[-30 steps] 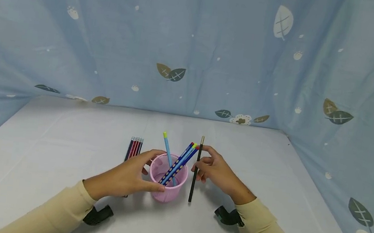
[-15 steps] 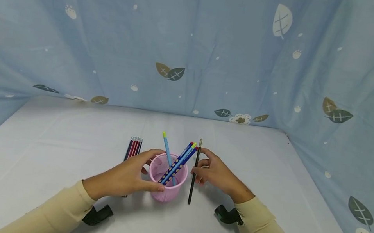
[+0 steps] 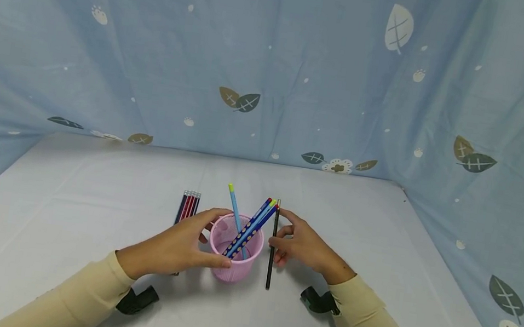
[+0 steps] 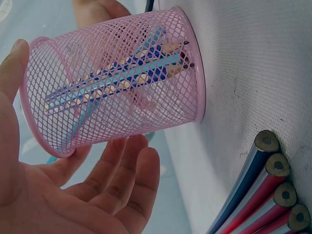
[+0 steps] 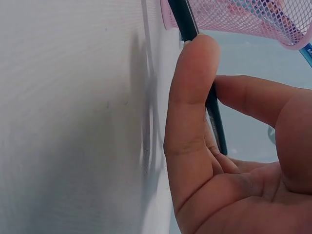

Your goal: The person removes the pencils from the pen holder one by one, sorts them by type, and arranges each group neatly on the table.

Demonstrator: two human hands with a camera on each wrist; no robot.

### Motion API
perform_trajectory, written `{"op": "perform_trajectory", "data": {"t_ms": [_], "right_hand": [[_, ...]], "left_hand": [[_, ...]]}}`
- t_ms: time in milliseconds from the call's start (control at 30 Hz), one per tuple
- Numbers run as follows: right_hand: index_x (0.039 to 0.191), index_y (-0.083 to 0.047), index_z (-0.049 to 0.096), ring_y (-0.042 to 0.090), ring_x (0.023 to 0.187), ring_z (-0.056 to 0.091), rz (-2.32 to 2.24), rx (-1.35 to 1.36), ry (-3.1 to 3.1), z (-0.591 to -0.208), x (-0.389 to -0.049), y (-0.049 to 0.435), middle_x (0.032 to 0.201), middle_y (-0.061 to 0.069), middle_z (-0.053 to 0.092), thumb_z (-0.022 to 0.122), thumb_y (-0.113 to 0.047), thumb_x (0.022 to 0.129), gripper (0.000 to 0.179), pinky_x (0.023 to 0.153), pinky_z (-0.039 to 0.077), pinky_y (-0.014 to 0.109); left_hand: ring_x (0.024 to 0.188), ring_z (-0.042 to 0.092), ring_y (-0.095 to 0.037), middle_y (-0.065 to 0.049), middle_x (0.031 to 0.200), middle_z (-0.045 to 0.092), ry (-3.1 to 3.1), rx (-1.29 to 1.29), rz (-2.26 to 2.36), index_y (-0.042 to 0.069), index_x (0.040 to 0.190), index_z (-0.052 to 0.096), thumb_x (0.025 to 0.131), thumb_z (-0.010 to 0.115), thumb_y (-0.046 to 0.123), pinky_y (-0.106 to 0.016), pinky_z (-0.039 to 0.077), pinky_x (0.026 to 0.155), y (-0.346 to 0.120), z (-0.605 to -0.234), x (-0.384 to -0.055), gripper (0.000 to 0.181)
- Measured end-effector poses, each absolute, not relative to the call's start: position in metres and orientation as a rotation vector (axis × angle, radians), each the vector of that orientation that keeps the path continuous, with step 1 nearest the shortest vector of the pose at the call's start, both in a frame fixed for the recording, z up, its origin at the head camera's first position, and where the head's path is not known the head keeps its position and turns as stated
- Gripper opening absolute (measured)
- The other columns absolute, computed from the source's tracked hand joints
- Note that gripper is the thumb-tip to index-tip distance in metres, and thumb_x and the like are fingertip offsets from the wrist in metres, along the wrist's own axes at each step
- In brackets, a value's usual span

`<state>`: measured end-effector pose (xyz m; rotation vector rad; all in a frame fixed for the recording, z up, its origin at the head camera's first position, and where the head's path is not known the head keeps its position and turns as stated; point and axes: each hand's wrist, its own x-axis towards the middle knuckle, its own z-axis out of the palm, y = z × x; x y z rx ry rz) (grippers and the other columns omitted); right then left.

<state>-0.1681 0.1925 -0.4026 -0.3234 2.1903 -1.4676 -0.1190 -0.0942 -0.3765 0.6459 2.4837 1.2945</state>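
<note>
My left hand (image 3: 184, 244) grips a pink mesh pencil cup (image 3: 232, 274) by its rim, thumb at the front and fingers behind. The cup stands upright on the white cloth. Inside lean several pencils: dark blue dotted ones (image 3: 262, 220) and light blue ones (image 3: 234, 204) with yellow ends. Just right of the cup, my right hand (image 3: 305, 246) pinches a slim black pencil (image 3: 270, 269) between thumb and fingers. In the right wrist view that pencil (image 5: 217, 122) passes behind a finger, low beside the cloth.
Left of the cup, a row of red and dark blue striped pencils (image 3: 188, 206) lies on the table, partly under my left hand in the head view. Their flat ends (image 4: 278, 168) show in the left wrist view. A blue leaf-print curtain (image 3: 275, 66) surrounds the table's back and sides.
The black pencil has come down slightly towards me and stands straighter in the head view, moving with my right hand's fingers. My left hand and the cup stay in place.
</note>
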Motion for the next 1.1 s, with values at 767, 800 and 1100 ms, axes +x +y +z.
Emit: {"op": "perform_trajectory", "data": {"t_ms": [767,800,1100], "right_hand": [[0.16,-0.017,0.021,0.022,0.056,0.067,-1.297,-0.237,2.327,-0.4095,-0.1704,0.1922,0.092,0.014,0.064,0.073,-0.011,0.091,0.087,0.057,0.06,0.038],[0.16,-0.017,0.021,0.022,0.055,0.067,-1.289,-0.236,2.337,-0.4094,-0.1704,0.192,0.092,0.013,0.064,0.073,-0.011,0.09,0.087,0.056,0.059,0.038],[0.157,-0.013,0.028,0.021,0.053,0.067,-1.221,-0.218,2.414,-0.4081,-0.168,0.1886,0.091,0.011,0.062,0.074,-0.011,0.09,0.081,0.054,0.058,0.034]], "left_hand": [[0.114,0.058,-0.022,0.001,0.138,0.053,2.483,0.656,1.288,0.018,0.152,0.036,0.078,0.083,0.048,-0.036,0.053,0.09,-0.0939,-0.3748,-0.1201,0.093],[0.114,0.058,-0.022,0.0,0.138,0.053,2.481,0.661,1.288,0.018,0.153,0.036,0.078,0.083,0.048,-0.036,0.053,0.09,-0.0939,-0.3746,-0.1201,0.093],[0.115,0.058,-0.022,0.001,0.138,0.054,2.482,0.653,1.282,0.019,0.153,0.036,0.078,0.083,0.049,-0.036,0.053,0.09,-0.0944,-0.3743,-0.1192,0.093]]}}
